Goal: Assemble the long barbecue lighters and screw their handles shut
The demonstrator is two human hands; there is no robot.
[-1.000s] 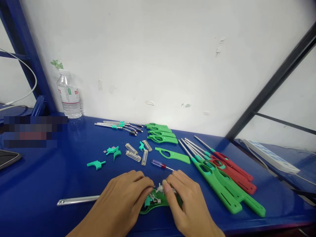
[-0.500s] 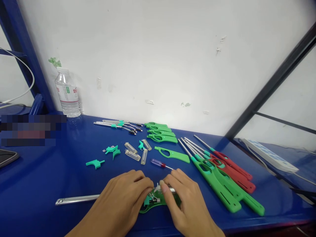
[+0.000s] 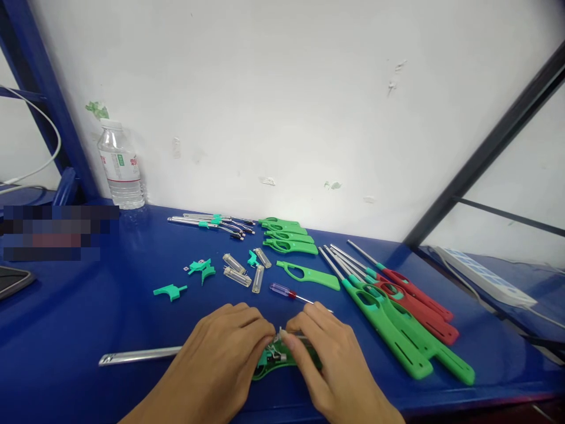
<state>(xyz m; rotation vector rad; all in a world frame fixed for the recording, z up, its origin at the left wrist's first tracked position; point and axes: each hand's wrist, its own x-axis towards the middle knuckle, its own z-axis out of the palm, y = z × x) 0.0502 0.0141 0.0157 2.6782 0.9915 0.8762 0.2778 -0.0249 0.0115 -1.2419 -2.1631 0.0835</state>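
An opened green utility lighter (image 3: 273, 373) lies at the front of the table, its metal tube (image 3: 139, 355) reaching out to the left. My left hand (image 3: 223, 347) is closed over the lighter's front part. A teal part and thin wires show inside the shell, beside its fingertips. My right hand (image 3: 331, 356) covers the handle end, thumb and fingers pinched at a small pale fitting (image 3: 281, 334) on what looks like a clear fuel tank. Both sets of fingertips nearly meet there, and much of the tank is hidden.
Beyond the hands lie a screwdriver (image 3: 285, 291), several clear fuel tanks (image 3: 237, 277), teal triggers (image 3: 171, 292) and green shell halves (image 3: 311, 275). Metal tubes with wires (image 3: 198, 222) lie at the back. Assembled green lighters (image 3: 392, 330) and red lighters (image 3: 415, 309) are on the right. A bottle (image 3: 121, 171) stands back left.
My right thumb has shifted slightly left at the pale fitting, and the fingers have edged a little the same way. My left hand stays nearly still on the lighter.
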